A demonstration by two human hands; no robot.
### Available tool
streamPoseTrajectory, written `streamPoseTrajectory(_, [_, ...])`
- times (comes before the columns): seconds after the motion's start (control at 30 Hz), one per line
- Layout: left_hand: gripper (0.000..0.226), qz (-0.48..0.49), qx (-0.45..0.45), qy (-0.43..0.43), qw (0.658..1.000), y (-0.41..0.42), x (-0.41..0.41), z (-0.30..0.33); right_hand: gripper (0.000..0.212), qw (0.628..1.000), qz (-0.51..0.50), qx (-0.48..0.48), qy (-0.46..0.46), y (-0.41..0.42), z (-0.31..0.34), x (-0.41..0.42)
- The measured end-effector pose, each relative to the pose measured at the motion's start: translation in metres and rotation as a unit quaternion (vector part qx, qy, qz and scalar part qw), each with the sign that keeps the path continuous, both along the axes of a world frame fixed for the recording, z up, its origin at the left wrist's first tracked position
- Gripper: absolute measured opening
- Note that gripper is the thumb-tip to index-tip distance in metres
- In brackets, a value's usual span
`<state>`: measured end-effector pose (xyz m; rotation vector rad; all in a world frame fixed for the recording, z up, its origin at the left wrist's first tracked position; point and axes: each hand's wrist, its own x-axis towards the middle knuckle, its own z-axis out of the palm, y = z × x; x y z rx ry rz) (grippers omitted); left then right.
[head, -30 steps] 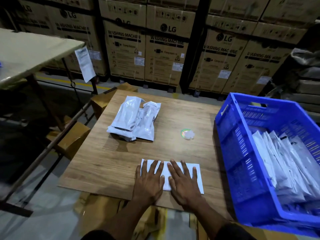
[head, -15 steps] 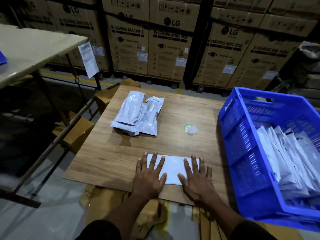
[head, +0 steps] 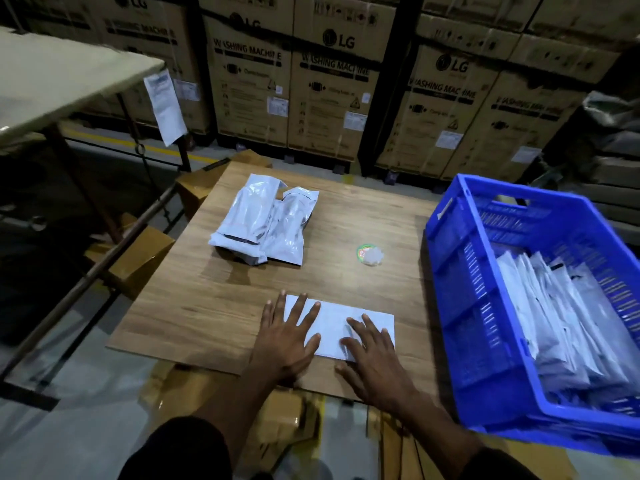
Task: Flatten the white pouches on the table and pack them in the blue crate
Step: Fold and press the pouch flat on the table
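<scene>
A flat white pouch (head: pixel 334 327) lies near the front edge of the wooden table (head: pixel 207 306). My left hand (head: pixel 287 337) presses on its left end with the fingers spread straight. My right hand (head: pixel 372 355) lies flat on its right part, fingers straight. Two puffy white pouches (head: pixel 263 223) lie side by side at the table's far left. The blue crate (head: pixel 460 306) stands at the right, holding several flattened white pouches (head: pixel 561 317) stacked on edge.
A small round green-rimmed lid or tape piece (head: pixel 369 253) lies in the middle of the table. Cardboard boxes (head: pixel 135 261) sit under and left of the table. A beige table (head: pixel 52 77) stands at the far left, and stacked washing machine cartons (head: pixel 329 84) fill the back.
Both hands slid outward along the pouch from its middle half a second ago. Now my right hand has come back toward the pouch's centre and near edge. The view shifted slightly.
</scene>
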<state>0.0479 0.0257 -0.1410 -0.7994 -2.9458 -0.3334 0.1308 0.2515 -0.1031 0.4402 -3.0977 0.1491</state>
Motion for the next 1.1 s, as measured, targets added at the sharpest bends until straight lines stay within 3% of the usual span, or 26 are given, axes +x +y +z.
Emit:
streamPoseTrajectory(0.17, [0.077,-0.017,-0.008,0.000,1.000,-0.002,-0.004,0.000,0.014,0.998,0.000,0.027,0.062,-0.009,-0.004,-0.010])
streamPoseTrajectory(0.27, [0.083,-0.051,-0.006,0.057,0.997,-0.008,0.002,0.004,0.015,0.998,0.000,0.017,0.068,-0.015,-0.006,-0.020])
streamPoseTrajectory(0.4, [0.044,-0.031,-0.029,0.098,0.994,-0.013,0.002,0.005,0.021,0.996,-0.002,-0.038,0.075,-0.024,0.014,-0.020])
streamPoseTrajectory(0.53, [0.044,-0.008,-0.001,0.138,0.990,-0.015,-0.007,0.019,0.023,0.974,0.149,0.014,0.172,-0.029,0.034,-0.006])
streamPoseTrajectory(0.6, [0.044,-0.006,0.019,0.163,0.987,-0.014,-0.009,0.028,0.029,0.957,0.219,0.066,0.177,-0.023,0.033,-0.006])
streamPoseTrajectory(0.67, [0.043,-0.006,0.029,0.176,0.984,-0.014,-0.009,0.037,0.022,0.957,0.228,0.087,0.158,-0.013,0.024,-0.012])
streamPoseTrajectory(0.83, [0.059,0.049,0.040,0.154,0.986,-0.008,-0.003,0.059,0.004,0.976,0.137,-0.130,0.104,-0.010,0.056,-0.038])
streamPoseTrajectory(0.93, [0.065,0.053,0.093,0.161,0.981,-0.008,0.000,0.068,0.033,0.957,0.063,-0.275,0.069,-0.011,0.085,-0.043])
streamPoseTrajectory(1.0, [0.065,0.017,0.090,0.131,0.987,-0.010,0.000,0.063,0.047,0.941,-0.012,-0.338,-0.005,-0.001,0.092,-0.050])
streamPoseTrajectory(1.1, [0.066,-0.030,0.011,0.024,0.999,-0.012,-0.001,0.041,0.048,0.926,-0.070,-0.338,-0.152,0.021,0.099,-0.063])
